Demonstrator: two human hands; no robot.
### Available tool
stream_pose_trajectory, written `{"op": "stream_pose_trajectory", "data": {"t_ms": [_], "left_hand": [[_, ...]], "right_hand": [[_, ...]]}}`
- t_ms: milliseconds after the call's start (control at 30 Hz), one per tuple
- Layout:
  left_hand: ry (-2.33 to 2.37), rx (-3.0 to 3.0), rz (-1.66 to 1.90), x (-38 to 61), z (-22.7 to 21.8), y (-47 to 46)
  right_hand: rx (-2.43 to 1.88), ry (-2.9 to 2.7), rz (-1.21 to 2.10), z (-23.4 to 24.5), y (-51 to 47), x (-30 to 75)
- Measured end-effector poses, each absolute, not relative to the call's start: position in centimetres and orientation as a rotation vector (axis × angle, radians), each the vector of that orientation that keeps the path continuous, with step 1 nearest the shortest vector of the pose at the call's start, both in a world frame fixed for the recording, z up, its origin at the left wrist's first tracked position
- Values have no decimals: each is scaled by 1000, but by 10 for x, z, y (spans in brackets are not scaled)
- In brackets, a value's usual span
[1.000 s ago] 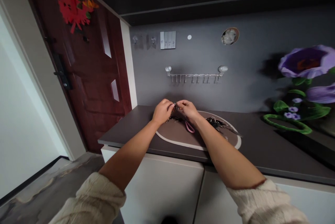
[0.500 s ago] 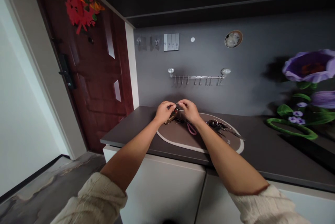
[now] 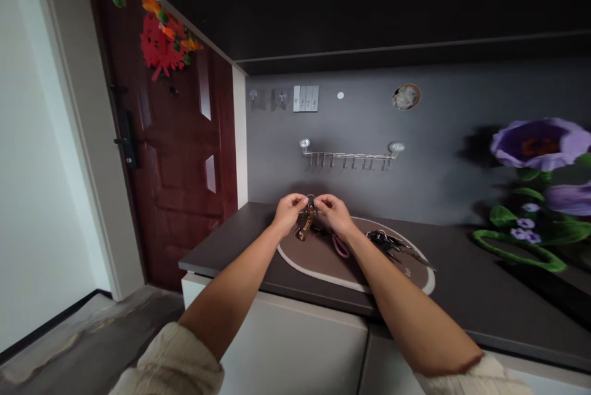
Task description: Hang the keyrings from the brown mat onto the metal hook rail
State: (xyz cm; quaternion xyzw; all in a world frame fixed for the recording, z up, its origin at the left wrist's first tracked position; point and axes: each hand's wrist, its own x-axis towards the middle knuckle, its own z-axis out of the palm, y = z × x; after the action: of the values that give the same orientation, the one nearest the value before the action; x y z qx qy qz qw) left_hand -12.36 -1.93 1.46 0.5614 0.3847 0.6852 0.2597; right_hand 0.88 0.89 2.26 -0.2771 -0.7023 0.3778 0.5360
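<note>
My left hand (image 3: 289, 211) and my right hand (image 3: 336, 213) meet above the left end of an oval brown mat (image 3: 323, 253) on a dark cabinet top (image 3: 462, 284). Both pinch the metal ring of a keychain (image 3: 306, 223), whose brown strap hangs down between them. A pink loop (image 3: 341, 246) lies on the mat under my right wrist. A second bunch of keys (image 3: 385, 239) rests on the mat to the right of my right arm.
A chrome hook rail (image 3: 348, 154) is fixed to the grey wall above the hands, with switches (image 3: 305, 98) and two small hooks higher up. A red-brown door (image 3: 170, 130) stands at the left. Purple artificial flowers (image 3: 535, 179) sit at the right.
The keychain has been lifted off the mat; its brown strap now hangs upright between my fingers. The view has tilted upward.
</note>
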Motion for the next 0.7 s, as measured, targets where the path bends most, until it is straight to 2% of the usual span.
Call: {"op": "stream_pose_trajectory", "data": {"t_ms": [233,400,700], "left_hand": [[1016,1499,1882,-122,15,-18],[1203,1506,1977,-128,11,-11],[1721,1691,1884,-139,1,-1]], "right_hand": [[-651,-1679,757,28,10,8],[-674,-1679,706,41,15,4],[-725,-1386,1050,82,36,-18]]}}
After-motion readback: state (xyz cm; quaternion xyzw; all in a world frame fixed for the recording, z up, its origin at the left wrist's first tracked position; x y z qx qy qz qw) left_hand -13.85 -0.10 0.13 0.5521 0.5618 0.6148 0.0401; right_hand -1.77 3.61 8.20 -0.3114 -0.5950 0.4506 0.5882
